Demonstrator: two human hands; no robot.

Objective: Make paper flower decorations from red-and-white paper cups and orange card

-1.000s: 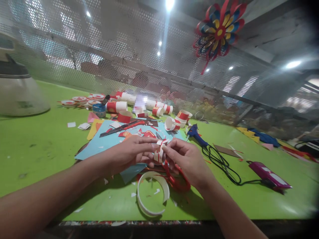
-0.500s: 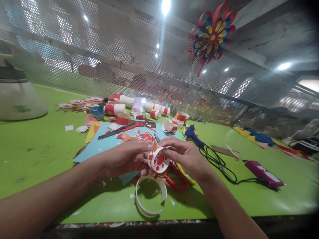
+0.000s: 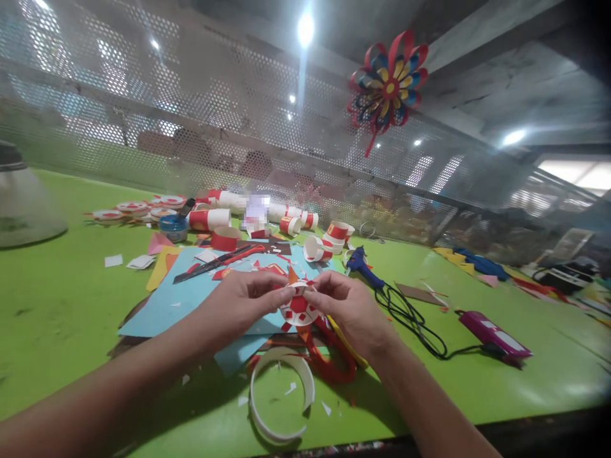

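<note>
Between my two hands is a small round white paper craft piece (image 3: 300, 312) with red patches and orange and red points round its edge. My left hand (image 3: 252, 296) pinches its upper left rim with thumb and fingers. On the upper right rim, my right hand (image 3: 346, 305) pinches it in the same way. Under my right hand lie scissors with red-orange handles (image 3: 334, 362), their blades hidden, beside something yellow. Nearer me, a cut white paper ring (image 3: 255, 404) rests on the green table. Light blue paper (image 3: 162, 312) spreads out beyond my left hand.
A utility knife (image 3: 205, 267) lies on the blue paper. Cut red-and-white paper cups (image 3: 317, 249) stand and lie behind. At right are a blue glue gun (image 3: 363, 264), its black cord and a purple power strip (image 3: 494, 334). A blue jar (image 3: 173, 228) stands at back left.
The craft piece has turned to tilt its face further upward, and my left fingers have shifted onto its upper rim. My view has swung slightly, so the table's things appear further left.
</note>
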